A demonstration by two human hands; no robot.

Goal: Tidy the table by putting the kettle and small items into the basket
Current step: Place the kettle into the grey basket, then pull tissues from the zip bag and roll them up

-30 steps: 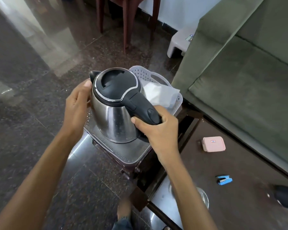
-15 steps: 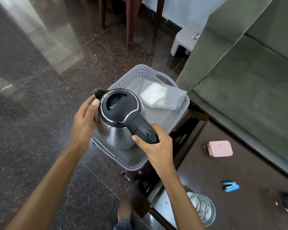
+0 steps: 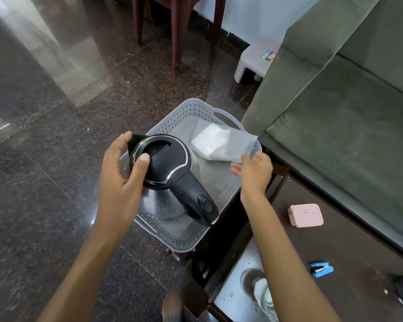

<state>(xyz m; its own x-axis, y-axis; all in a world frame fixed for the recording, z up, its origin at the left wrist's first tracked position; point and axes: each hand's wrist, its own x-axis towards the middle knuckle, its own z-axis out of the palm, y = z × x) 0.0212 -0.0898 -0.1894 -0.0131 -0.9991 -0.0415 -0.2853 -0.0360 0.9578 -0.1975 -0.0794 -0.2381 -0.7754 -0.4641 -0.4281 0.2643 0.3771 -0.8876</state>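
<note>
The steel kettle (image 3: 170,163), with its black lid and handle, stands upright in the near left part of the grey perforated basket (image 3: 196,105). My left hand (image 3: 119,173) grips the kettle's top on the spout side, thumb on the lid. My right hand (image 3: 254,173) is off the handle, fingers apart, by the basket's right rim, next to a white plastic packet (image 3: 219,142) lying in the basket's far part. On the dark table (image 3: 335,298) to the right lie a pink box (image 3: 305,214) and a blue stapler (image 3: 320,269).
The basket sits on a low stand at the table's left end. A clear glass vessel (image 3: 263,293) stands near the table's front. A green sofa (image 3: 335,112) runs along the right, with a white stool (image 3: 256,61) and chair legs (image 3: 176,31) behind.
The kettle has come down into the basket. My right hand has let go of the handle and moved right toward the rim. My left hand has shifted onto the lid.
</note>
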